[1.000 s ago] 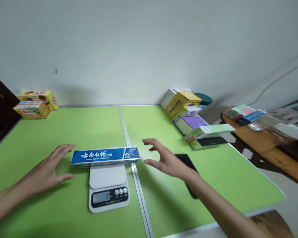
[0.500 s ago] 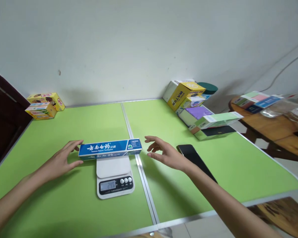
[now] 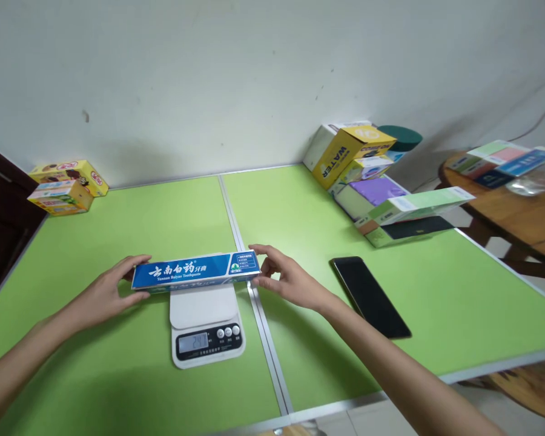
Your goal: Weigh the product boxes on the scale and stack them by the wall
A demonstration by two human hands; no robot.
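Note:
A long blue toothpaste box (image 3: 195, 270) lies crosswise on the white kitchen scale (image 3: 204, 309), its ends sticking out past the platform on both sides. The scale's small display is lit, with digits that look like 247. My left hand (image 3: 104, 293) is curved around the box's left end, thumb at the near side and fingers at the far side. At the right end my right hand (image 3: 290, 278) holds the box the same way, fingertips over the far corner and thumb by the near one.
A black phone (image 3: 370, 297) lies right of my right hand. Stacked boxes, including a yellow one (image 3: 352, 154), stand at the back right, and small yellow boxes (image 3: 68, 188) at the back left. A metal seam (image 3: 266, 333) crosses the green table (image 3: 118, 375). Beyond is a wooden table (image 3: 508, 206).
My right hand has moved left from beside the box onto its right end. My left hand has closed in on the left end. The view has shifted slightly.

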